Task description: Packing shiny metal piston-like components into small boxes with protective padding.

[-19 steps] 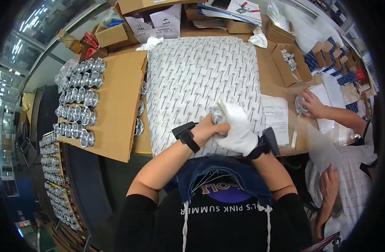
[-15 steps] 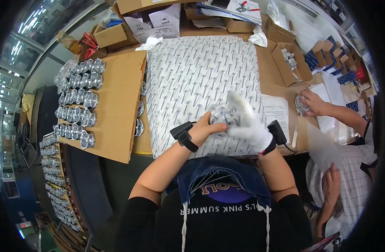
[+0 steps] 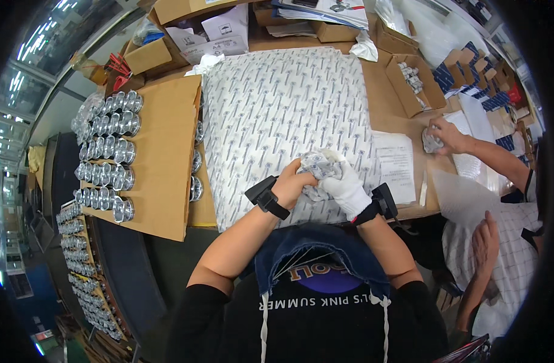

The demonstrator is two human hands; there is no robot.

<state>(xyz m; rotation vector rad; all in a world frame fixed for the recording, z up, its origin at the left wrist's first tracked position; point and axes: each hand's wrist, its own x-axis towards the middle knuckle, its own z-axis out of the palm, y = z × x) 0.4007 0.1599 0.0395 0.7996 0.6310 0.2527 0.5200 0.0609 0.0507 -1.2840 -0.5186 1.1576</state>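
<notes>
I see left hand [image 3: 291,184] clasping left side of paper bundle [image 3: 318,164], over near part of patterned paper stack [image 3: 277,109]. Shiny metal, showing moments ago, now covered; wrapping looks further along. Bundle roundish: long axis, pointing unclear. Gloved right hand [image 3: 347,189], no longer spread, grips right side.

Paper bundle [image 3: 321,163] with contents hidden, left hand [image 3: 290,185] partly covered, co-worker [image 3: 505,254] cut off at right

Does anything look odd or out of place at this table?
One mismatch: the right hand wears a white glove, while the left hand is ungloved, though both hold the same crumpled paper bundle.
</notes>
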